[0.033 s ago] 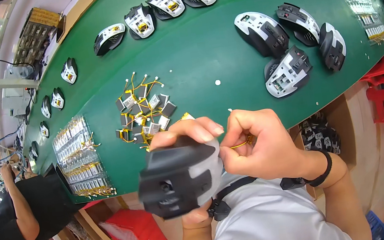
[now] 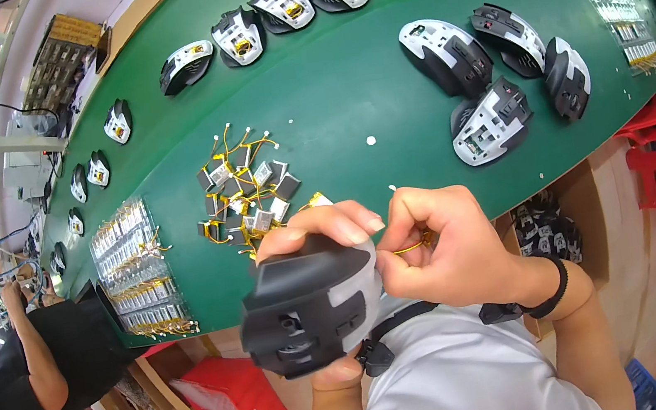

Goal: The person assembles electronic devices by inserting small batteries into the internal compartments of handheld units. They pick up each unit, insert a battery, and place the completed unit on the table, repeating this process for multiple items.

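Note:
My left hand (image 2: pixel 322 224) is closed around a black and white computer mouse (image 2: pixel 310 312), held tilted above the table's near edge. Right beside it, my right hand (image 2: pixel 451 248) pinches a thin yellow wire (image 2: pixel 411 247) between thumb and fingers, close to the mouse's white end. Whatever the wire joins is hidden by my fingers. Beyond my left hand lies a loose pile of small silver and black battery packs (image 2: pixel 246 191) with yellow and red leads.
Several opened mice (image 2: pixel 477 129) sit at the right on the green table (image 2: pixel 332 112); more (image 2: pixel 283 6) line the far side. Clear trays of batteries (image 2: pixel 136 270) lie left and far right. A person in black (image 2: pixel 48 362) works at the left. A red bin (image 2: pixel 234 403) stands below.
The mouse in my left hand has shifted very slightly right and down, turning a little. My right hand keeps its pinch on the wire in the same place.

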Available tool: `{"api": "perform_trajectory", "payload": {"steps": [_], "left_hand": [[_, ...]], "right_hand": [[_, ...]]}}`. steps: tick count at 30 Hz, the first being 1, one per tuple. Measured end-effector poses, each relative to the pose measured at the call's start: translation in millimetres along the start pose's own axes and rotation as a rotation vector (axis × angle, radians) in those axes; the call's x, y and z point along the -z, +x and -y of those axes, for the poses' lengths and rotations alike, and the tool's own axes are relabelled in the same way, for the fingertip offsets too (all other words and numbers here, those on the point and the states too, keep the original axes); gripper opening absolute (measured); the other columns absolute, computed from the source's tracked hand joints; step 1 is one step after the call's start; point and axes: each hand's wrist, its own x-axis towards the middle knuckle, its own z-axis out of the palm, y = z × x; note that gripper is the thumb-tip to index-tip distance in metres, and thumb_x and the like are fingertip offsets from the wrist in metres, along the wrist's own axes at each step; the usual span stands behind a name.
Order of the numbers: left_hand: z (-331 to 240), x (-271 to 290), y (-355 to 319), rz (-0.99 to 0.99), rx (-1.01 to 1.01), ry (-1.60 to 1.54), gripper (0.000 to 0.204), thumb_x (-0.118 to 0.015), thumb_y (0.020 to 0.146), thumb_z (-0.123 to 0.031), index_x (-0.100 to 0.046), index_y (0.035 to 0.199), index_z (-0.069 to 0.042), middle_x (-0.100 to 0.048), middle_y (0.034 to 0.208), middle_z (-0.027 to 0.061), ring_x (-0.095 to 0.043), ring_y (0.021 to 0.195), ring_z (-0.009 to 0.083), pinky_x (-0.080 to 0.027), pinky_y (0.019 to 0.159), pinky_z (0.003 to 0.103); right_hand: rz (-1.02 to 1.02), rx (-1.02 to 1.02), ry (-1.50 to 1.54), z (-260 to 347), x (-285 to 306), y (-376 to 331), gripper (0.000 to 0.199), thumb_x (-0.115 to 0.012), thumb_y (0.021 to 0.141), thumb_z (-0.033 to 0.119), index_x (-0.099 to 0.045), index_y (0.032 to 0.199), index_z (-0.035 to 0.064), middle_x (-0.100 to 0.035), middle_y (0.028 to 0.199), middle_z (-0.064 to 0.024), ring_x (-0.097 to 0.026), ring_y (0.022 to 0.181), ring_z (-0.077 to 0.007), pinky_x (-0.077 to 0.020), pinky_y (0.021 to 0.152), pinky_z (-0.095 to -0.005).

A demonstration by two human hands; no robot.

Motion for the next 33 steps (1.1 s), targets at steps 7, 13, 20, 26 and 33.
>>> {"api": "perform_trajectory", "payload": {"steps": [7,13,20,26,33], "left_hand": [[4.2,-3.4,-4.4,-0.032,0.016,-0.006,0.098,-0.088,0.059,-0.053,-0.041,0.136,-0.015,-0.053,0.112,0.0128,-0.052,0.105,0.0323,-0.044,0.092,0.046],[7.7,-1.3,-5.7,-0.061,0.010,0.001,0.103,-0.084,0.058,-0.063,-0.038,0.137,-0.016,-0.050,0.111,0.0096,-0.052,0.103,0.0292,-0.044,0.091,0.045],[5.7,-0.8,-9.2,-0.011,0.013,-0.044,0.104,-0.086,0.060,-0.059,-0.033,0.140,-0.018,-0.047,0.113,0.0077,-0.050,0.105,0.0282,-0.043,0.091,0.047],[5.7,-0.3,-10.1,-0.039,0.011,-0.153,0.101,-0.087,0.060,-0.055,-0.038,0.139,-0.017,-0.051,0.112,0.0113,-0.053,0.104,0.0315,-0.043,0.092,0.047],[4.4,5.4,-9.6,-0.017,0.009,-0.159,0.100,-0.089,0.059,-0.051,-0.039,0.138,-0.016,-0.052,0.112,0.0127,-0.053,0.105,0.0332,-0.042,0.092,0.047]], "right_hand": [[0.029,-0.172,0.249,1.0,-1.4,-1.4,0.014,-0.069,0.078,0.001,-0.055,0.073,0.0010,-0.050,0.060,0.0061,-0.042,0.055,0.0008,-0.0326,0.046,-0.0207],[0.035,-0.210,0.335,-2.5,-7.1,-6.1,0.014,-0.069,0.080,0.002,-0.055,0.076,0.0014,-0.052,0.064,0.0063,-0.042,0.058,0.0014,-0.0331,0.049,-0.0190],[-0.007,-0.143,0.298,-2.4,-7.9,-10.1,0.017,-0.070,0.079,0.003,-0.054,0.074,0.0024,-0.051,0.062,0.0063,-0.042,0.057,0.0018,-0.0333,0.048,-0.0188],[-0.012,-0.131,0.245,-5.4,-8.7,-14.4,0.018,-0.071,0.079,0.004,-0.054,0.073,0.0029,-0.052,0.062,0.0068,-0.042,0.056,0.0018,-0.0336,0.048,-0.0186],[-0.032,-0.054,0.206,-7.2,-11.8,-11.1,0.018,-0.071,0.077,0.003,-0.053,0.072,0.0027,-0.052,0.060,0.0059,-0.042,0.055,0.0013,-0.0336,0.047,-0.0189]]}}
